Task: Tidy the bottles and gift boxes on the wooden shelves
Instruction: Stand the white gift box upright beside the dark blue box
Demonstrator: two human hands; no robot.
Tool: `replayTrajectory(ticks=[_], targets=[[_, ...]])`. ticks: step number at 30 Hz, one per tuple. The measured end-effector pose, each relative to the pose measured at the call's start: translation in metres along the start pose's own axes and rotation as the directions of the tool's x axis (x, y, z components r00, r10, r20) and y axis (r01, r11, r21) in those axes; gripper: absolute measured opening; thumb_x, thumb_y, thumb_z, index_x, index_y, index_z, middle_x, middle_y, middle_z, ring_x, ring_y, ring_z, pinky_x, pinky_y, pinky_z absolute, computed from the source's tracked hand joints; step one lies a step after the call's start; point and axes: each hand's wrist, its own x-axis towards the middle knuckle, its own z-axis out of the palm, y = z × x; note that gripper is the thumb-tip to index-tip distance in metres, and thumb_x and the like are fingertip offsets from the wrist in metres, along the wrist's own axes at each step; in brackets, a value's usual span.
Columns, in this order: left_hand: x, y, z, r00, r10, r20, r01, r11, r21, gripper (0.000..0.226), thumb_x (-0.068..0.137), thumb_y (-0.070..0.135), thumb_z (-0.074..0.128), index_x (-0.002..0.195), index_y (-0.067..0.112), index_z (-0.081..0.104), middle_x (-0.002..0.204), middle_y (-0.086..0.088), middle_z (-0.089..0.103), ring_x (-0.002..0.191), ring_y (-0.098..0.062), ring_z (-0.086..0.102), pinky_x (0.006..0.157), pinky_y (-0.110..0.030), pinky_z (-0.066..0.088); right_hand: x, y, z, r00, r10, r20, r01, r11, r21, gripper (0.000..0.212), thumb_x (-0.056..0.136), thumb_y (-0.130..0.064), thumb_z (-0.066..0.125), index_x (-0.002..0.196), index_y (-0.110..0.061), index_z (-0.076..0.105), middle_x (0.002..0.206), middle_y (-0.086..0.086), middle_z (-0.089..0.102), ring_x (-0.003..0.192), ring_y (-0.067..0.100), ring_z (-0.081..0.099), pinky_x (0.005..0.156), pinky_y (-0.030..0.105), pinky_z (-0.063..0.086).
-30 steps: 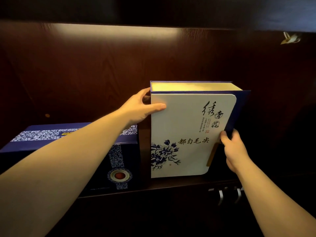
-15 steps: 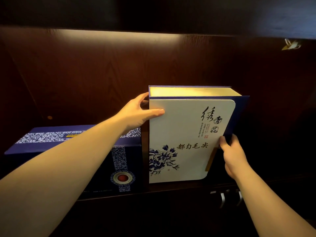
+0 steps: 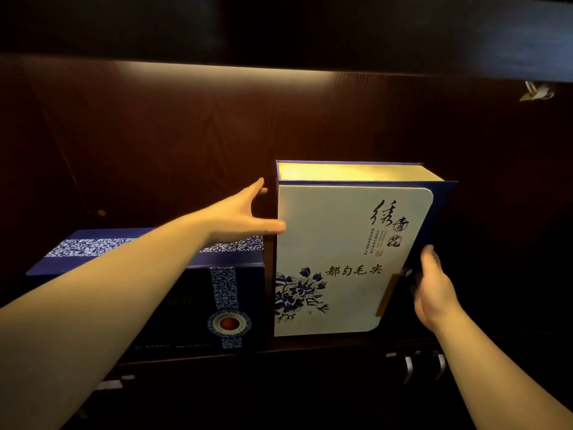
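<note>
A white gift box (image 3: pixel 341 243) with blue flowers, black calligraphy and a blue spine stands upright on the dark wooden shelf (image 3: pixel 325 346). My left hand (image 3: pixel 242 214) is at the box's upper left edge, fingers spread, with only the thumb tip touching the front cover. My right hand (image 3: pixel 434 290) is at the lower right edge beside the gold clasp, its fingers loose and apart against the blue side. A dark blue gift box (image 3: pixel 229 305) with a patterned band and a round red seal sits just left of the white one.
The shelf's wooden back panel is lit from above by a strip under the upper shelf (image 3: pixel 279 32). Metal cabinet handles (image 3: pixel 409 367) sit below the shelf edge. A small pale object (image 3: pixel 536 91) hangs at the top right. Dark shelf space lies right of the white box.
My left hand has loosened from gripping the white box's left edge and its fingers have spread. My right hand has slid slightly right and relaxed. The box stays upright.
</note>
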Motion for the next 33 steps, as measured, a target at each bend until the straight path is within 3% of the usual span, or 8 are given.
replayTrajectory(ticks=[2, 4, 7, 12, 17, 22, 33], targets=[[-0.012, -0.019, -0.014, 0.998, -0.029, 0.057, 0.013, 0.964, 0.266, 0.142, 0.051, 0.080, 0.076, 0.156, 0.033, -0.008, 0.167, 0.008, 0.008, 0.149, -0.018, 0.015, 0.118, -0.042, 0.021, 0.001, -0.001, 0.000, 0.998, 0.051, 0.022, -0.051, 0.999, 0.003, 0.065, 0.100, -0.065, 0.033, 0.154, -0.029, 0.038, 0.140, -0.010, 0.051, 0.133, 0.012, 0.040, 0.110, 0.036, 0.031], [-0.022, -0.042, -0.024, 0.982, -0.115, 0.153, 0.020, 0.856, 0.516, 0.147, 0.049, 0.082, 0.075, 0.155, 0.033, -0.013, 0.167, 0.005, -0.001, 0.151, -0.022, 0.004, 0.119, -0.055, 0.012, 0.001, -0.002, 0.002, 0.995, 0.089, 0.046, -0.090, 0.996, 0.023, 0.064, 0.099, -0.067, 0.031, 0.147, -0.028, 0.046, 0.139, -0.005, 0.054, 0.131, 0.013, 0.044, 0.109, 0.037, 0.031], [-0.031, -0.071, -0.028, 0.941, -0.251, 0.228, 0.014, 0.702, 0.712, 0.149, 0.049, 0.086, 0.072, 0.154, 0.033, -0.018, 0.167, 0.004, -0.011, 0.152, -0.025, -0.007, 0.115, -0.067, 0.002, 0.002, -0.003, 0.004, 0.992, 0.116, 0.054, -0.118, 0.992, 0.046, 0.063, 0.101, -0.065, 0.029, 0.147, -0.026, 0.047, 0.138, -0.001, 0.057, 0.127, 0.015, 0.050, 0.113, 0.040, 0.032], [-0.026, -0.082, -0.023, 0.969, -0.158, 0.188, -0.026, 0.697, 0.716, 0.138, 0.054, 0.081, 0.070, 0.157, 0.031, -0.008, 0.163, 0.000, 0.008, 0.145, -0.029, 0.013, 0.116, -0.059, 0.012, 0.006, 0.000, 0.002, 0.990, 0.134, 0.038, -0.136, 0.989, 0.065, 0.063, 0.102, -0.063, 0.029, 0.149, -0.025, 0.044, 0.121, -0.008, 0.060, 0.097, 0.001, 0.055, 0.100, 0.034, 0.035], [-0.022, -0.082, -0.020, 0.977, -0.113, 0.181, -0.046, 0.719, 0.694, 0.139, 0.051, 0.081, 0.069, 0.158, 0.030, -0.003, 0.157, -0.001, 0.017, 0.137, -0.029, 0.021, 0.114, -0.047, 0.018, 0.011, 0.007, 0.004, 0.991, 0.128, 0.043, -0.131, 0.988, 0.082, 0.068, 0.100, -0.065, 0.029, 0.150, -0.022, 0.045, 0.145, 0.005, 0.056, 0.133, 0.019, 0.051, 0.119, 0.044, 0.031], [-0.016, -0.079, -0.013, 0.984, -0.083, 0.156, -0.045, 0.737, 0.675, 0.140, 0.049, 0.080, 0.071, 0.158, 0.028, 0.001, 0.157, -0.003, 0.018, 0.137, -0.029, 0.021, 0.113, -0.044, 0.019, 0.012, 0.009, 0.009, 0.991, 0.122, 0.049, -0.126, 0.988, 0.089, 0.063, 0.100, -0.066, 0.030, 0.141, -0.024, 0.054, 0.140, 0.005, 0.062, 0.128, 0.019, 0.057, 0.118, 0.044, 0.035], [-0.015, -0.076, -0.012, 0.985, -0.077, 0.157, -0.042, 0.768, 0.640, 0.136, 0.052, 0.073, 0.078, 0.158, 0.029, 0.004, 0.156, -0.001, 0.019, 0.137, -0.026, 0.020, 0.112, -0.042, 0.022, 0.015, 0.012, 0.012, 0.994, 0.109, 0.023, -0.111, 0.990, 0.084, 0.068, 0.099, -0.068, 0.032, 0.148, -0.023, 0.047, 0.145, 0.004, 0.057, 0.135, 0.020, 0.050, 0.120, 0.045, 0.031]])
